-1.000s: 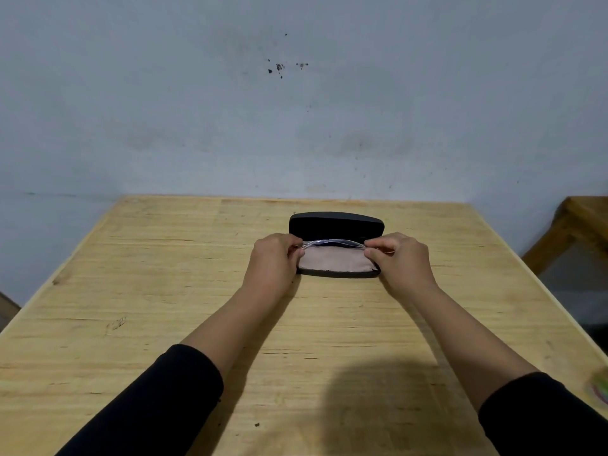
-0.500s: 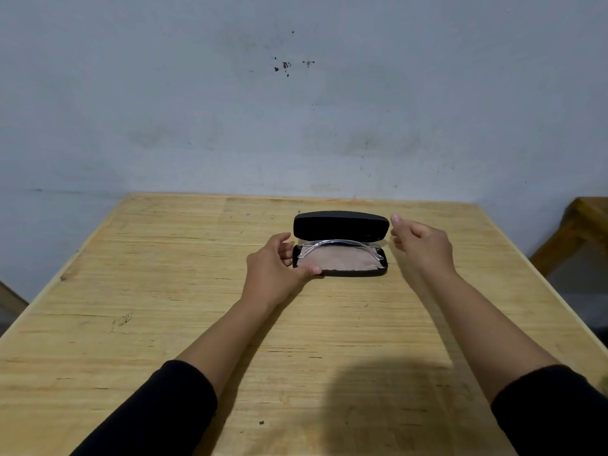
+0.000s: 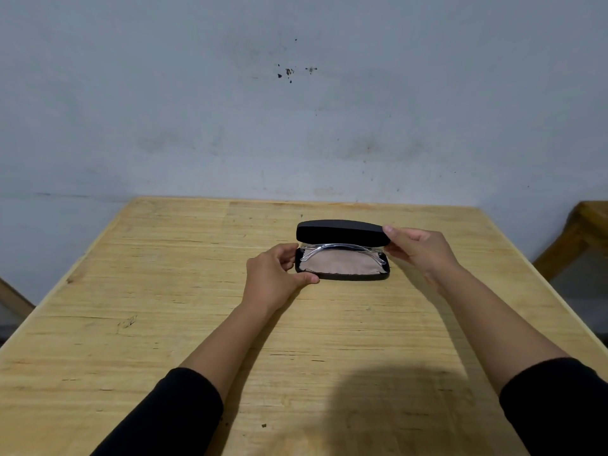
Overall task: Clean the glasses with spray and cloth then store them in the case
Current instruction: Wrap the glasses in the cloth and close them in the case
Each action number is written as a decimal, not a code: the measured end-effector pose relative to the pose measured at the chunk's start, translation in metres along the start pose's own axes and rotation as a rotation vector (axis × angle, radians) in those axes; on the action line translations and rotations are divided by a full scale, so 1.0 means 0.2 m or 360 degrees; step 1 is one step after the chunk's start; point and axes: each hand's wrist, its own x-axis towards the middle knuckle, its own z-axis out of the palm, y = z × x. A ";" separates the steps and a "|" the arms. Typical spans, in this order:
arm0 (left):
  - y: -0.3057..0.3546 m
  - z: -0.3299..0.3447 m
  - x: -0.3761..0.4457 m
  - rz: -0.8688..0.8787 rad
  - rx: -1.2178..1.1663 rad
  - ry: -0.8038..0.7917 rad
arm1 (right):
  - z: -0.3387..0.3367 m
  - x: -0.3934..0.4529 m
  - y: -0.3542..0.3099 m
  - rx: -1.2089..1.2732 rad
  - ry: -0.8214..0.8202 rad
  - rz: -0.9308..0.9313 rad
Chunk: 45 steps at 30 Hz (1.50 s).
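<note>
Your left hand (image 3: 274, 278) is bracing the left end of the case (image 3: 342, 269), fingers curled round its end and thumb lying along the near rim. Your right hand (image 3: 419, 250) is pinching the right end of the lid (image 3: 340, 232), which is standing raised and tilted forward over the base.

The risk from here, as it looks, is the lid coming down on something that is sitting proud. The glasses (image 3: 340, 250) are lying inside along the back, over a pinkish cloth (image 3: 342, 264), and the frame seems to be riding close to the rim; if it is not seated, the lid may be pressing on it or failing to latch. A cloth corner caught at the edge could be doing the same. Pushing from one end only might also be skewing the case on the surface (image 3: 164, 307).

The glasses are clear plastic, thin and curved, hard to make out against the cloth.
</note>
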 end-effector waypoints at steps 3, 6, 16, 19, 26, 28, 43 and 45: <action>0.00 0.00 0.00 -0.0045 -0.0027 -0.0018 | -0.01 -0.02 0.03 -0.0116 -0.0005 -0.0116; -0.01 0.01 0.00 -0.0079 0.0014 -0.0024 | -0.02 -0.05 0.06 -0.0285 0.0040 -0.0224; 0.01 0.01 -0.03 0.0041 0.0149 -0.0093 | -0.02 -0.16 0.15 -0.0764 0.0087 -0.0448; 0.01 0.01 -0.03 0.0066 0.0214 -0.0103 | -0.01 -0.17 0.14 -0.0736 0.0106 -0.0390; 0.02 0.01 -0.03 0.0078 0.0254 -0.0069 | 0.07 -0.22 0.17 -0.0623 0.0216 -0.0277; 0.02 0.01 -0.03 0.0067 0.0199 -0.0021 | 0.10 -0.22 0.16 -0.0634 0.0258 -0.0279; 0.03 0.01 0.45 0.0053 0.0169 0.0209 | 0.33 0.22 0.01 -0.0483 0.0346 -0.0284; 0.00 0.02 0.51 0.0050 0.0220 0.0195 | 0.36 0.28 0.02 -0.0548 0.0329 -0.0267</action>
